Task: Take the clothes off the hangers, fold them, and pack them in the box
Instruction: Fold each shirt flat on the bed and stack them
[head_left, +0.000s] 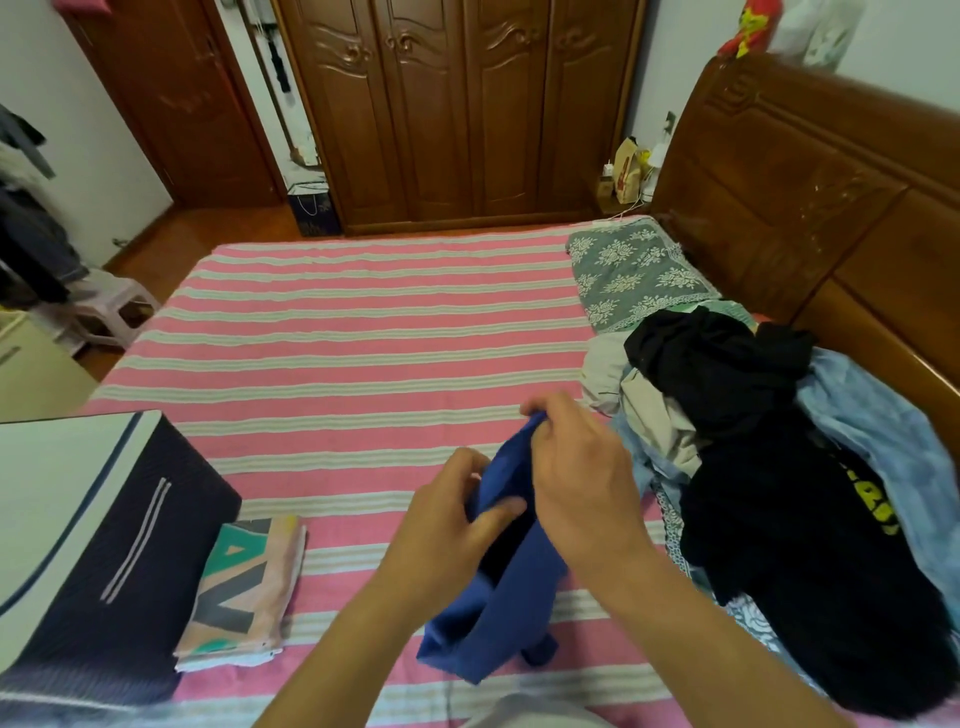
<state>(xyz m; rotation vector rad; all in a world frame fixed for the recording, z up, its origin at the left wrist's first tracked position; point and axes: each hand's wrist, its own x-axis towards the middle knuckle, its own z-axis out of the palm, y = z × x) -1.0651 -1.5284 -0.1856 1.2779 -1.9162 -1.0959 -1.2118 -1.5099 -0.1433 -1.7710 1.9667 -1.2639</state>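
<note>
Blue garment (511, 587) gripped by both hands' fingers (498, 512), between box (104, 545) and clothes pile (769, 467)

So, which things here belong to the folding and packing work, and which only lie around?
Job: blue garment held by left hand and right hand; clothes pile; dark box.
Lying about: folded patterned cloth; grey pillow; plastic stool.

- The garment (511, 587) at 6 o'clock is plain royal blue.
- The bedsheet (363, 332) carries pink and pale grey-white stripes.
- The box (111, 566) at 8 o'clock is dark navy with a pale lid and light stripes.
- The folded cloth (249, 587) beside it shows teal, peach and dark grey shapes.
- The pillow (636, 273) at 2 o'clock is grey-green with white flowers.
- The clothes pile (789, 467) at 3 o'clock mixes black, beige and light blue; one black piece bears yellow print.
- The wardrobe (457, 109) at 12 o'clock is reddish brown.
</note>
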